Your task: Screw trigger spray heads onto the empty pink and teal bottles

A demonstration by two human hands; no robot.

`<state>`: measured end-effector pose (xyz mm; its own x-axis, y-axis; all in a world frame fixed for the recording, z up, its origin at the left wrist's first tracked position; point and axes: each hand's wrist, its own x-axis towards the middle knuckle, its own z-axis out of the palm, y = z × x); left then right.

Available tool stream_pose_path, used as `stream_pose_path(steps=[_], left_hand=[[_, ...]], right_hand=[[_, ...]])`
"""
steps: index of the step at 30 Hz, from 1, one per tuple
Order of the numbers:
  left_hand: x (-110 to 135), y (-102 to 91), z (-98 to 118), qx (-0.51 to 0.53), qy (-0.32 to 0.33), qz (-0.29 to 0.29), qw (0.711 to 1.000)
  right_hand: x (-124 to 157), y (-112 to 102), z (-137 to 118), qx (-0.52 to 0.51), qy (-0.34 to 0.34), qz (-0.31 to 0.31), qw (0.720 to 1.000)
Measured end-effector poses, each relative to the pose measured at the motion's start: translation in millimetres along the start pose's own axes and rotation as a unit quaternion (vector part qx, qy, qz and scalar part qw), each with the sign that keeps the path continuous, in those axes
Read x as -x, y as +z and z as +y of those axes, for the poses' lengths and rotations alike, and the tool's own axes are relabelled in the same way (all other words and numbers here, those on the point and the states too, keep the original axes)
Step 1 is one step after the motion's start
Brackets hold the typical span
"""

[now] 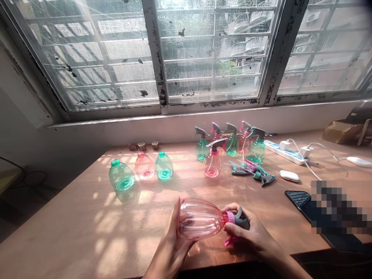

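Note:
A clear pink spray bottle (200, 219) lies sideways in the air above the table's front edge, its neck pointing right. My left hand (176, 236) is wrapped round the bottle's base end. At the neck, the fingers of my right hand (247, 228) close on the grey and pink spray head (240, 219), whose pink collar sits against the bottle's mouth. Part of the pink trigger shows below my right fingers. Whether the collar is screwed tight, I cannot tell.
Bottles without heads, including a green one (121, 176), stand back left. Several bottles with heads, one pink (212, 164), stand by the window wall. Loose spray heads (255, 170) lie beside them. A white power strip (285, 152), a white case (289, 176) and a dark tablet (308, 213) occupy the right.

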<state>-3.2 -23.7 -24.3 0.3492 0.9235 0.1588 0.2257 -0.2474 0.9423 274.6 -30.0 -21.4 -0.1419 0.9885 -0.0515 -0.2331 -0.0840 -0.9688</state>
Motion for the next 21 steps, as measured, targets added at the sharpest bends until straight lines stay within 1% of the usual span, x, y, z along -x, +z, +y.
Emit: stream_pose_path(steps=[6,12,14,17,21], left_hand=[[4,-1.3,-5,0.019,-0.014,-0.007,1.0],[2,1.5,6,0.049,-0.039,0.028,0.998],[0,1.5,7,0.059,-0.039,0.015,0.997],[-1,-0.4,4,0.067,-0.031,-0.007,0.997],[2,-1.5,1,0.032,-0.018,0.0,0.999]], right_hand=[[2,2,-1,0.002,-0.002,0.002,1.0],[1,3,-4,-0.005,0.007,0.002,1.0],[1,3,-6,-0.022,0.013,0.005,1.0],[1,3,-8,-0.04,0.02,0.015,0.999],[2,2,-7,-0.016,0.001,0.006,1.0]])
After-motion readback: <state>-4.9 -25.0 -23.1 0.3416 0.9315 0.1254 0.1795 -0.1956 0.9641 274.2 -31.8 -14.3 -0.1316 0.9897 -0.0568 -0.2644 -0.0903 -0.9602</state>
